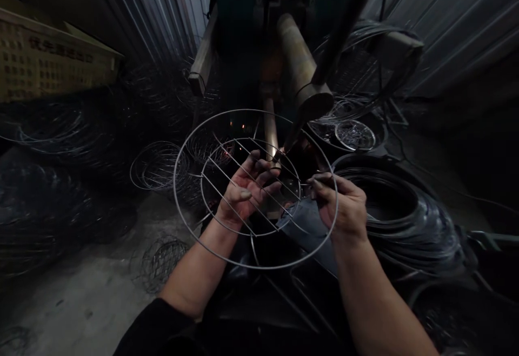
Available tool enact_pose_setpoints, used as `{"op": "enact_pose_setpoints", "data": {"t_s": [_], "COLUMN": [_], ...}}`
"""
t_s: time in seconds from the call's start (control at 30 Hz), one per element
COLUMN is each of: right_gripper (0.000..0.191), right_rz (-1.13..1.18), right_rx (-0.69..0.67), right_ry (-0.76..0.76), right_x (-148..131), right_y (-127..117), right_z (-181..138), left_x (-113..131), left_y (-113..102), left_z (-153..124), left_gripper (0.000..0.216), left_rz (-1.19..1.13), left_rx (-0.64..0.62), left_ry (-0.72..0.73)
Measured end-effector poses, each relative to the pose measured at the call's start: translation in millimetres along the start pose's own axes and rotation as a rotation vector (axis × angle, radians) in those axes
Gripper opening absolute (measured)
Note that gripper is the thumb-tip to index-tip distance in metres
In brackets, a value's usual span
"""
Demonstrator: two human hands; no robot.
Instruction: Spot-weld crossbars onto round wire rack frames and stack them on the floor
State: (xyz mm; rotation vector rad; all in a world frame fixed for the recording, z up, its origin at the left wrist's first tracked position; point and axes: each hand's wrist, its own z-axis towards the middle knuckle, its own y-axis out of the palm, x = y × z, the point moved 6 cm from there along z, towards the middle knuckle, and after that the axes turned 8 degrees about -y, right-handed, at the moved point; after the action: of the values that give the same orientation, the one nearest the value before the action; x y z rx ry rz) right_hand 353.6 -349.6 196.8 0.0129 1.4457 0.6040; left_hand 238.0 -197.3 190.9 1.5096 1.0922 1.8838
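Note:
A round wire rack (233,264), with an outer ring, a smaller inner ring and several parallel bars, is tilted in front of me. My left hand (247,188) is palm up at its middle, fingers half curled among the bars and bearing it. Between thumb and fingers my right hand (340,202) pinches a short wire piece (305,184) at the right side, spanning the gap between the rings. Close beyond the left fingertips stands the lower metal rod (271,129) of a machine, its tip near the inner ring. The exact contact there is hard to see.
Above hangs the machine's thick cylindrical arm (298,55). A large wire coil (421,226) is at right, with a tub of wire parts (354,135) behind it. Piled wire racks (48,199) fill the left, below a yellow crate (57,58). Wire pieces (162,258) lie on the floor.

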Motion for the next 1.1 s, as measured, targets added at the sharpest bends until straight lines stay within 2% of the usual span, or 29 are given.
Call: {"op": "enact_pose_setpoints", "data": {"t_s": [0.13,0.3,0.47,0.63,0.9,1.1], "right_gripper": [0.016,0.019,0.024,0.026,0.028,0.025], "right_rz": [-0.071,-0.036,0.079,0.059,0.074,0.002], "right_rx": [0.121,0.117,0.215,0.257,0.184,0.166], "right_ry": [-0.155,-0.072,-0.028,-0.092,0.015,-0.029], "right_x": [2,9,10,6,7,12], "right_y": [14,24,20,22,28,29], "right_z": [10,15,11,9,6,22], "left_x": [3,8,7,8,11,8], "left_y": [-1,-3,0,-1,-5,-13], "left_z": [-1,1,1,-5,-8,-3], "left_gripper": [0.076,0.076,0.083,0.085,0.084,0.078], "left_rz": [0.028,0.114,0.179,0.213,0.184,0.147], "left_rx": [0.031,0.073,0.03,0.032,0.067,0.116], "left_ry": [0.058,0.084,0.07,0.075,0.099,0.105]}}
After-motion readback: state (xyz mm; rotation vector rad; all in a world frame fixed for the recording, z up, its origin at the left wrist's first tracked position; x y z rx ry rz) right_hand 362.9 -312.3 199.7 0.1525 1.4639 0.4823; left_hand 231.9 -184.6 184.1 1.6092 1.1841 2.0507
